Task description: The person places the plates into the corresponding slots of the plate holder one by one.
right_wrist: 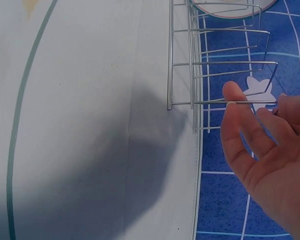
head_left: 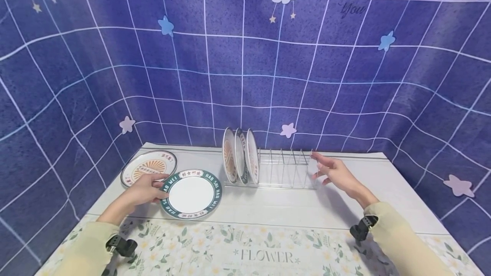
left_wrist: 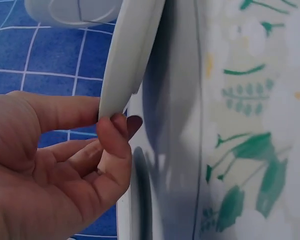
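Note:
My left hand (head_left: 143, 191) pinches the left rim of a plate (head_left: 192, 194) with a white centre and a green lettered border. In the left wrist view this plate (left_wrist: 132, 50) is seen nearly edge-on, raised off the table, with the thumb on one face and curled fingers at the other. To the right, a metal wire dish rack (head_left: 280, 188) stands on the table, three plates (head_left: 253, 156) upright in its left slots. My right hand (head_left: 339, 177) is at the rack's right end; in the right wrist view its thumb and fingers (right_wrist: 235, 125) grip the end wire.
Behind my left hand a plate with an orange sunburst (head_left: 151, 166) lies on the white tabletop (head_left: 268, 208). A flower-printed cloth (head_left: 215, 246) covers the front. Blue gridded fabric (head_left: 245, 54) hangs at the back and both sides.

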Demonstrator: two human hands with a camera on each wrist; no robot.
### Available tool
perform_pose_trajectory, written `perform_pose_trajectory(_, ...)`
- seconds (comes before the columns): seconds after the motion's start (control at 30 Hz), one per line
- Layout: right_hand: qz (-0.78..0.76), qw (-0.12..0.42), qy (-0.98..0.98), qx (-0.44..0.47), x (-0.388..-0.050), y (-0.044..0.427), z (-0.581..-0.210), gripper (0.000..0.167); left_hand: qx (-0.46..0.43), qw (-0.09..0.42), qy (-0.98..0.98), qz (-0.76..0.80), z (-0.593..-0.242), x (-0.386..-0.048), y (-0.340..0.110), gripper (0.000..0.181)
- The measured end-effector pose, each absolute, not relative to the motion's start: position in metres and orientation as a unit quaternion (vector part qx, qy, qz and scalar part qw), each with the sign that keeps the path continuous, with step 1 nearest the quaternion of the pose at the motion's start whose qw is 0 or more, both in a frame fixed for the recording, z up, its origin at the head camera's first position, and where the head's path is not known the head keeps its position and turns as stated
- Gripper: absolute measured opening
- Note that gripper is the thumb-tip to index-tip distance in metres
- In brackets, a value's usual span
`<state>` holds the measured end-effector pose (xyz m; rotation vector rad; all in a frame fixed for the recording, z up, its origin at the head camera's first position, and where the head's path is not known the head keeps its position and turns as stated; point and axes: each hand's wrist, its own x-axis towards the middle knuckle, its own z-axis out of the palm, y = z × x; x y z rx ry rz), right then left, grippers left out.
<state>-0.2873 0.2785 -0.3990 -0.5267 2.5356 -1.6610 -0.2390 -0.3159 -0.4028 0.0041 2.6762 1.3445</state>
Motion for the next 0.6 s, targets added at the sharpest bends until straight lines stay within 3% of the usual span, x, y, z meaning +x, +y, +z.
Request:
perform_pose_trajectory(0.33, -0.545, 0.034, 0.82, -0.172, -0.2869, 0.2777, -0.4, 0.052, 0.037, 0.113, 0.837, 0.535, -0.3997, -0.2343, -0.3197, 0.059)
perform_pose_trajectory(0.6, -0.543, 0.03, 0.822, -0.17, -0.2867, 0.2782, -0.3997, 0.051, 0.068, 0.143, 0.79, 0.592, -0.4011, -0.236, -0.324, 0.062)
